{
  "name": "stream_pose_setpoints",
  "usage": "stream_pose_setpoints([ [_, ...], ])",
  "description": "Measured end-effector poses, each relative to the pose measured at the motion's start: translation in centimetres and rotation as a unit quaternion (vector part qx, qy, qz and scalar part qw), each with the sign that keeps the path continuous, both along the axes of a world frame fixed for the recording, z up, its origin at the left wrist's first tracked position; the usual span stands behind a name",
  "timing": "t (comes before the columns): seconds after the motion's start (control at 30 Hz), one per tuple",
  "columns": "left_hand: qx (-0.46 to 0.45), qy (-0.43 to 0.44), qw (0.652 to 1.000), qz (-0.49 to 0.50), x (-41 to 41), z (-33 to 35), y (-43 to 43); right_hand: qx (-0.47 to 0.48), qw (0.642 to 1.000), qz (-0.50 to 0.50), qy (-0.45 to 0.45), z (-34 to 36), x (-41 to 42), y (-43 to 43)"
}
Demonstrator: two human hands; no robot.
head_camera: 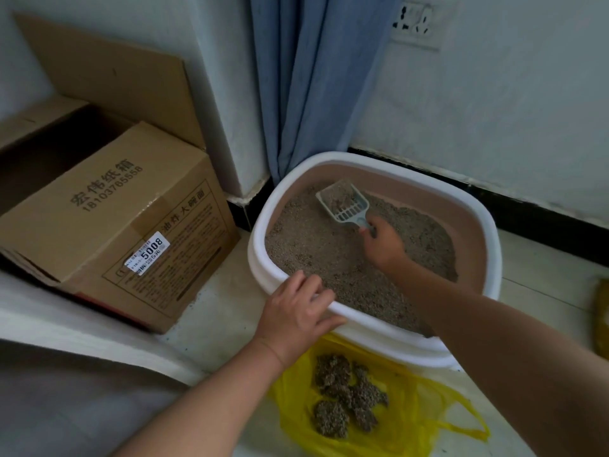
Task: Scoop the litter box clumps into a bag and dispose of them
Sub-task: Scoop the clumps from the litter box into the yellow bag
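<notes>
Nearest, against the near wall of the litter box (389, 341), a yellow plastic bag (412, 423) is spread flat on the floor. Several dark grey clumps (349, 394) are heaped on it, close together, toward the side nearer the box.

The left hand (298, 311) is laid on the near rim of the litter box. Its fingers are spread and fairly straight and drape over the rim's inner edge; nothing is gripped.

The box itself is noted as white-rimmed with a pinkish inner wall. It is filled with grey-brown granular litter (316, 252), the surface uneven.

Past the box's middle, the right hand (384, 242) is held over the litter, fingers closed round the handle of a grey slotted litter scoop (344, 201). The scoop's bowl is pointed at the far-left inner wall and is tilted slightly. Some brownish litter is seen in it; whether this is a clump cannot be told.

Left of the litter box, an opened cardboard box (112, 225) printed with Chinese characters is recorded. A white sticker (147, 253) on it reads 5008.

Behind the litter box, a blue curtain (309, 77) hangs to the floor. A black skirting board (494, 199) runs along the white wall, and a wall socket (417, 23) is mounted high above it.
</notes>
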State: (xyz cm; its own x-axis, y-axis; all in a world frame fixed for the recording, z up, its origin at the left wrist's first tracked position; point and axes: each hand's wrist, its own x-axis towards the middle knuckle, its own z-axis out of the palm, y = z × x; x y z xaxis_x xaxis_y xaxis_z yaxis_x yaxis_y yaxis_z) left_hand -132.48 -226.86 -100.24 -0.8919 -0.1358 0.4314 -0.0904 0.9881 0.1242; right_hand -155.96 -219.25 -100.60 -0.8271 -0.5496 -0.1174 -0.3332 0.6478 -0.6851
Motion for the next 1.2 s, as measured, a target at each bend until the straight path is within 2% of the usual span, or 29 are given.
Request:
stream_pose_setpoints([
  [0.33, -0.007, -0.034, 0.999, 0.003, 0.4, 1.5, 0.4, -0.009, 0.999, 0.054, 0.002, 1.0, 1.3, 5.2],
  [0.6, 0.004, -0.074, 0.997, 0.012, 0.4, 2.9, 1.0, -0.018, 0.999, 0.046, 0.023, 4.1, 2.8, 10.0],
  [0.7, 0.024, -0.09, 0.995, 0.023, 0.6, 3.3, 1.6, 0.012, 0.996, 0.086, 0.023, 5.5, 3.2, 12.2],
  [0.9, 0.089, -0.141, 0.985, 0.044, 2.2, 4.6, 2.8, 0.011, 0.988, 0.147, 0.039, 8.3, 5.9, 16.9],
  [1.0, 0.117, -0.118, 0.982, 0.094, 4.7, 5.0, 3.5, 0.022, 0.982, 0.181, 0.041, 9.2, 7.7, 19.1],
  [1.1, 0.137, -0.172, 0.963, 0.155, 7.1, 5.0, 4.0, 0.041, 0.973, 0.224, 0.045, 9.4, 9.9, 20.6],
  [1.2, 0.179, -0.257, 0.925, 0.218, 8.0, 4.8, 3.8, 0.056, 0.96, 0.27, 0.042, 8.3, 11.8, 21.4],
])
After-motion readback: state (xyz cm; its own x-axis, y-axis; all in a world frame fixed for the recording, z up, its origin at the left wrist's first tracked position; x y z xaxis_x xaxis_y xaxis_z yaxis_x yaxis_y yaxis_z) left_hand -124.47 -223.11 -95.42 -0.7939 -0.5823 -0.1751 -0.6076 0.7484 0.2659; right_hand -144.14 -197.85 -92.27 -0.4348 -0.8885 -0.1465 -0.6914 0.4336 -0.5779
